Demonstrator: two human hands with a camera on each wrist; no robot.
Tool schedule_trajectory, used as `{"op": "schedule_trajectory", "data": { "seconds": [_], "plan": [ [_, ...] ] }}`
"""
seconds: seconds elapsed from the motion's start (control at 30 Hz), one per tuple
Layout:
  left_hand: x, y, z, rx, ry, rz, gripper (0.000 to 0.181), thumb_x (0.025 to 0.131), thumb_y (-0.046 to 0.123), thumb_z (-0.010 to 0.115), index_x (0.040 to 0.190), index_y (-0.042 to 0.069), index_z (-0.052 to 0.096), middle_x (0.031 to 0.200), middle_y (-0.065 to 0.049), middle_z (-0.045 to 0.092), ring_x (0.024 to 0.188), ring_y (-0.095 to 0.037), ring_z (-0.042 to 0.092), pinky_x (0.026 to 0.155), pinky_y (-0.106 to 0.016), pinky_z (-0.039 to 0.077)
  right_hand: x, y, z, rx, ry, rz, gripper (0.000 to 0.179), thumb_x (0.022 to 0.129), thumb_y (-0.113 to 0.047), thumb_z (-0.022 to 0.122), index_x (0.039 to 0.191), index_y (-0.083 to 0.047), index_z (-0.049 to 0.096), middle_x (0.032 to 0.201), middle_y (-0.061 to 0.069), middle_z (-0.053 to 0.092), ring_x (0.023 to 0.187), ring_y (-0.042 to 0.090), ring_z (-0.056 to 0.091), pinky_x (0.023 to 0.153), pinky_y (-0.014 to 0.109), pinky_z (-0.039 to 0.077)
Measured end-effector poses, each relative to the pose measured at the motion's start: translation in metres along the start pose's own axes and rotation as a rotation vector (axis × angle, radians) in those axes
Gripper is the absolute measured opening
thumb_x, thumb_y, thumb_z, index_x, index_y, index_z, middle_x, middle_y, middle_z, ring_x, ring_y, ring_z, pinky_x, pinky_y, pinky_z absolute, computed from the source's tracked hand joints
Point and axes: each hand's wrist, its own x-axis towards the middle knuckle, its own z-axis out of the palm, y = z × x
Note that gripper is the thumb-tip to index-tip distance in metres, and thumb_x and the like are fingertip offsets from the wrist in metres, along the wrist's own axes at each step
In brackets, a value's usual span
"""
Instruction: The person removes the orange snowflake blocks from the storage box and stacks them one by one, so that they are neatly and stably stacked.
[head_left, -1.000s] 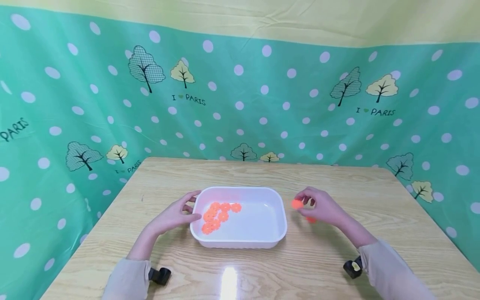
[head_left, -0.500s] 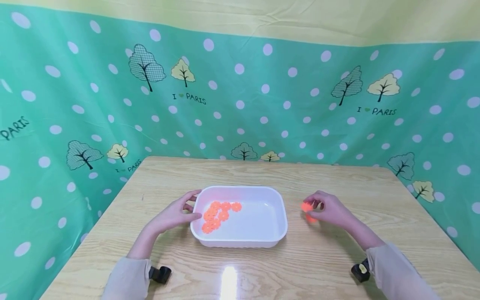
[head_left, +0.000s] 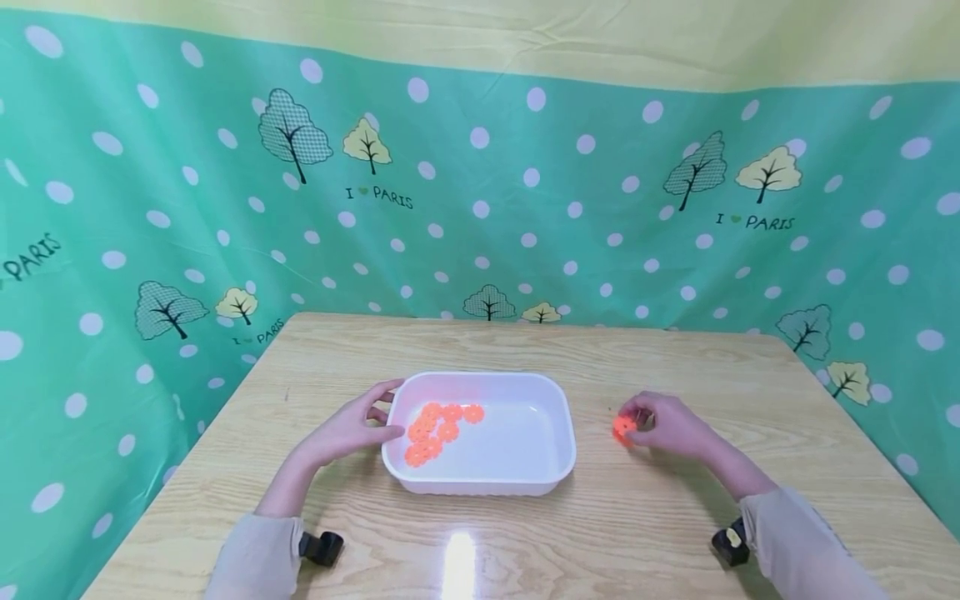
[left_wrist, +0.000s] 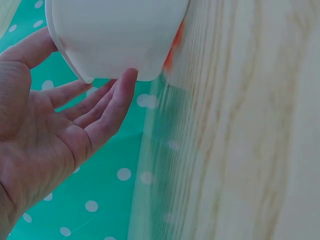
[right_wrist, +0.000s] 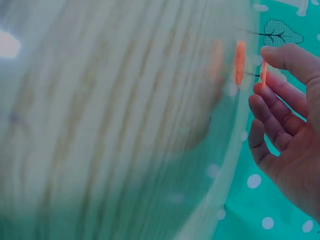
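Note:
In the head view my left hand [head_left: 352,429] holds the left end of a white plastic tub [head_left: 480,487], its thumb at the rim and its fingers against the outside. Several orange flower-shaped discs [head_left: 447,431] lie in the tub's left half. To the right of the tub, my right hand [head_left: 671,425] pinches an orange flower-shaped disc [right_wrist: 264,74] between thumb and fingers. Another orange disc [right_wrist: 240,62] is on the table side of the held one, with a narrow gap between them in the right wrist view. The tub's outer wall [left_wrist: 115,40] is close above the left fingers.
Everything stands on a light wood-grain table [head_left: 525,542]. A green dotted curtain [head_left: 480,208] hangs behind and beside it. A black wrist camera [head_left: 322,548] is worn on the left forearm, another black wrist camera [head_left: 731,543] on the right.
My right hand has moved right, away from the tub, and slightly down with the pinched disc, to above the other disc. My left hand and the tub stay in place.

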Motion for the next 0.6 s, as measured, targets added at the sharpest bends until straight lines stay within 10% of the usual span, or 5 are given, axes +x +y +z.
{"op": "schedule_trajectory", "data": {
  "seconds": [0.6],
  "plan": [
    [-0.013,0.034,-0.001,0.017,-0.013,-0.001,0.073,0.08,0.02,0.068,0.14,0.006,0.03,0.125,-0.016,0.045,0.099,-0.027,0.052,0.073,-0.03,0.049,-0.002,-0.005,0.004,-0.038,-0.054,-0.004,0.024,0.073,-0.011,0.072,0.096,-0.01,0.064,0.085,-0.001,0.055,0.078,0.014,0.052,0.066,0.024,0.044]
  ]
}}
